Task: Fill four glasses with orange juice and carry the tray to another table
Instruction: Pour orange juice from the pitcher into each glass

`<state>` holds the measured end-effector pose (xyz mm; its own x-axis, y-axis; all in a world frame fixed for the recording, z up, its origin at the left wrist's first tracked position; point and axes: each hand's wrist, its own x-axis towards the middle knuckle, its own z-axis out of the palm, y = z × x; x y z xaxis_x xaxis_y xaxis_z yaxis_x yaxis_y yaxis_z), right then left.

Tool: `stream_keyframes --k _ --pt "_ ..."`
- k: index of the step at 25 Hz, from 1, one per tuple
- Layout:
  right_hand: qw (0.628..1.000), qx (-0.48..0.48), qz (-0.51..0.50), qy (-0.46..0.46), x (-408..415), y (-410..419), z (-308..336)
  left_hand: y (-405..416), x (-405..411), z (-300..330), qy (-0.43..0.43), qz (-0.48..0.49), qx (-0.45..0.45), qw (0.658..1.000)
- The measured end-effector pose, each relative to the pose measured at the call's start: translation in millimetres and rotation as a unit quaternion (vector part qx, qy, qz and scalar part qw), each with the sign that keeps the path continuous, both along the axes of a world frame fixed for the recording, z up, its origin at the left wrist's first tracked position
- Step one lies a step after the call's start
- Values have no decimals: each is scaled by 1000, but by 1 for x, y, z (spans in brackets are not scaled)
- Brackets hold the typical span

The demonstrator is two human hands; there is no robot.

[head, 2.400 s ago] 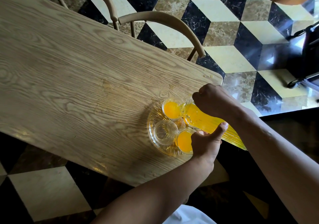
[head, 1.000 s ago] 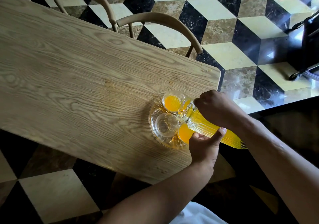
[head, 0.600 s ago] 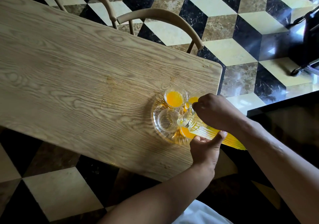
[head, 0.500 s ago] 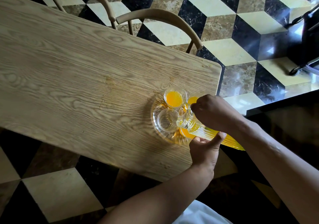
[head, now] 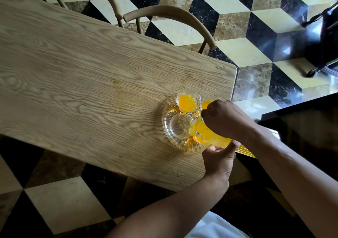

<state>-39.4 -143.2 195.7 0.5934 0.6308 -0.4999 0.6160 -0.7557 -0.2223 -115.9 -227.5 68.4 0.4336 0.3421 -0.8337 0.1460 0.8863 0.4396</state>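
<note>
A round cut-glass tray point(head: 169, 137) sits near the right end of the wooden table point(head: 82, 76). On it stand several glasses: an empty glass point(head: 180, 126) at the left, a juice-filled glass point(head: 188, 101) at the back, another filled glass point(head: 205, 104) partly behind my right hand, and a filled one point(head: 199, 140) mostly hidden under the jug. My right hand point(head: 225, 119) grips the ribbed glass jug of orange juice point(head: 221, 141), tilted with its spout at the empty glass's rim. My left hand point(head: 218, 161) supports the jug from below.
Two wooden chairs point(head: 175, 14) stand along the table's far side. The floor is black, cream and brown cube-pattern tile point(head: 256, 27). A dark wheeled stand point(head: 323, 41) is at the far right, and dark furniture point(head: 301, 127) lies right of the table.
The jug has swung left, from over the right-hand glasses to the empty glass at the tray's left. Both hands have stayed on the jug.
</note>
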Motion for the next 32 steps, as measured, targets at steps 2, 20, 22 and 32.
stream_keyframes --k 2,20,22,32 --pt "1000 -3 -2 2 -1 2 0 2 -1 1 -8 0 -8 1000" --pt "999 -35 2 3 -12 10 6 2 -9 14 -25 41 -42 998" --pt "999 -39 5 -1 -12 11 7 3 -8 15 -27 44 -46 998" --pt "998 -53 14 -15 -16 14 12 2 -8 14 -56 28 -67 996"
